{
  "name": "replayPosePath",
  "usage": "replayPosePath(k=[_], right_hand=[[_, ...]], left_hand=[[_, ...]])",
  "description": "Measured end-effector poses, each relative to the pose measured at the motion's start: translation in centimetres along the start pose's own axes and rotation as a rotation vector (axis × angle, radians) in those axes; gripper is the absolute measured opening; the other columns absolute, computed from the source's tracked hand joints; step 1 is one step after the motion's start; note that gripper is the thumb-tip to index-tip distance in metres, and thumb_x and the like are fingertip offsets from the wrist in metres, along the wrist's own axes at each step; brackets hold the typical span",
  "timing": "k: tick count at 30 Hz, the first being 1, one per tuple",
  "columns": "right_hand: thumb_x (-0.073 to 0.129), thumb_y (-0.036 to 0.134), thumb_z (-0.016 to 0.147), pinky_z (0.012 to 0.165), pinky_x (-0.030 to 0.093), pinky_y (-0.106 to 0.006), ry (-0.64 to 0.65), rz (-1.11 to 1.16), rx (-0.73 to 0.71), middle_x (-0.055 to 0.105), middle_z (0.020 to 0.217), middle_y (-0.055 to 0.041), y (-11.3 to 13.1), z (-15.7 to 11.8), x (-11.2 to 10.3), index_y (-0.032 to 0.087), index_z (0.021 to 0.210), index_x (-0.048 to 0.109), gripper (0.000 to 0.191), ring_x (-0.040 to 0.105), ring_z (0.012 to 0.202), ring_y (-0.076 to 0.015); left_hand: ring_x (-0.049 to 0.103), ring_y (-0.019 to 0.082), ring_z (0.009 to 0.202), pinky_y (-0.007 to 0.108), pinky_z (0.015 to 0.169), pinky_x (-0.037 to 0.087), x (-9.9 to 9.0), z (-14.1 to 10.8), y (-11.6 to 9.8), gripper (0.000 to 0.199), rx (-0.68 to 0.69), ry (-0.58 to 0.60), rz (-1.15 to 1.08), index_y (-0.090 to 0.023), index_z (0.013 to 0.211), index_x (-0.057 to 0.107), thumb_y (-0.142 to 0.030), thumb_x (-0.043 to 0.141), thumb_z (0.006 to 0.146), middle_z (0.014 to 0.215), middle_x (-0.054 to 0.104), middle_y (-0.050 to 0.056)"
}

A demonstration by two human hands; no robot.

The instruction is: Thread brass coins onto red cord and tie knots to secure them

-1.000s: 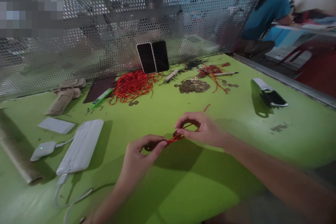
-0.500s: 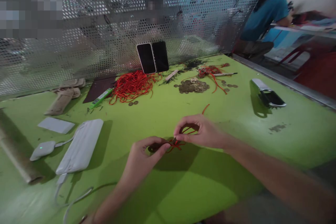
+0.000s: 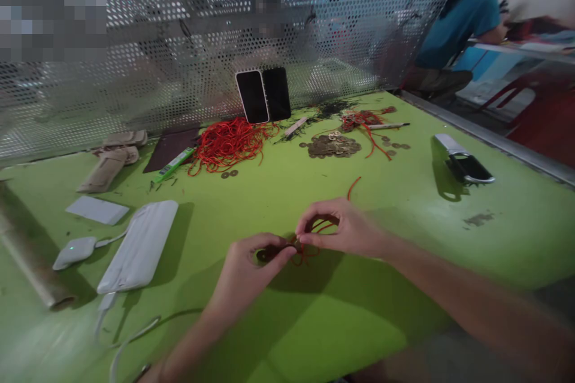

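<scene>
Just above the green table, my left hand (image 3: 251, 269) pinches a dark round coin (image 3: 264, 255) between thumb and fingers. My right hand (image 3: 341, 227) meets it fingertip to fingertip, closed on a red cord (image 3: 324, 225). The cord loops under the right palm, and loose strands hang below the fingertips. One cord end sticks up beyond the right knuckles. What lies exactly between the fingertips is partly hidden. Farther back lies a heap of holed coins (image 3: 335, 145), and left of it a tangled pile of red cord (image 3: 231, 145).
Two phones (image 3: 252, 97) lean on the perforated metal screen (image 3: 188, 84). Left stand a white power bank (image 3: 139, 245) with cable and a cardboard tube (image 3: 38, 257). A black-and-silver clip-like object (image 3: 467, 161) lies right. Beyond the table edge sits a person in blue (image 3: 471, 21).
Both hands stay together with only small finger shifts; the thumbs and fingertips have drawn slightly closer. The whole view has shifted a little.
</scene>
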State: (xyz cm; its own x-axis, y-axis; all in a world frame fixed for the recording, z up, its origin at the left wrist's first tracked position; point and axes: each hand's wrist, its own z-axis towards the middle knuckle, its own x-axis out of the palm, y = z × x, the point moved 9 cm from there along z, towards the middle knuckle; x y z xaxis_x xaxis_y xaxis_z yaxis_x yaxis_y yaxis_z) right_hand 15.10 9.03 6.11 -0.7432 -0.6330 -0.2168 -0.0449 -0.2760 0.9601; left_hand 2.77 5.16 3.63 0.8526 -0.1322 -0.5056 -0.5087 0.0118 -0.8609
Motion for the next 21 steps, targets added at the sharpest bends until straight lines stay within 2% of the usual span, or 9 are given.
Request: replayPosePath(k=[8,14,17,21], right_hand=[[0.069,0.022,0.072,0.074,0.052,-0.025,0.005,0.050,0.053,0.068,0.083,-0.0036,-0.7,0.1,0.4,0.015,0.085,0.065,0.015,0.064,0.078,-0.0134],[0.073,0.023,0.068,0.070,0.051,-0.024,-0.049,0.176,0.106,0.068,0.080,-0.0015,-1.8,0.1,0.2,0.016,0.082,0.064,0.018,0.063,0.073,-0.0118],[0.075,0.024,0.065,0.066,0.051,-0.023,-0.148,0.218,0.159,0.067,0.075,-0.0002,-2.8,0.4,-1.4,0.017,0.080,0.064,0.019,0.063,0.069,-0.0108],[0.076,0.025,0.063,0.069,0.051,-0.022,-0.359,0.272,0.118,0.065,0.070,0.0029,-3.5,0.7,-5.9,0.019,0.076,0.062,0.020,0.062,0.065,-0.0081]], left_hand=[[0.053,0.011,0.059,0.021,0.054,0.039,0.3,0.2,0.0,0.018,-0.032,0.037,-0.009,-0.019,0.075,0.069,-0.035,0.060,0.077,0.067,0.067,-0.001],[0.058,0.012,0.063,0.019,0.056,0.043,0.3,0.2,0.0,0.013,-0.041,0.028,-0.106,-0.018,0.073,0.067,-0.030,0.062,0.075,0.069,0.067,0.000],[0.059,0.012,0.063,0.019,0.056,0.044,-0.2,0.2,0.4,0.013,-0.050,-0.006,-0.143,-0.018,0.073,0.066,-0.031,0.064,0.074,0.069,0.067,0.001],[0.062,0.013,0.066,0.019,0.058,0.046,-0.5,0.1,0.9,0.015,-0.049,-0.018,-0.171,-0.018,0.077,0.067,-0.032,0.065,0.074,0.073,0.069,0.001]])
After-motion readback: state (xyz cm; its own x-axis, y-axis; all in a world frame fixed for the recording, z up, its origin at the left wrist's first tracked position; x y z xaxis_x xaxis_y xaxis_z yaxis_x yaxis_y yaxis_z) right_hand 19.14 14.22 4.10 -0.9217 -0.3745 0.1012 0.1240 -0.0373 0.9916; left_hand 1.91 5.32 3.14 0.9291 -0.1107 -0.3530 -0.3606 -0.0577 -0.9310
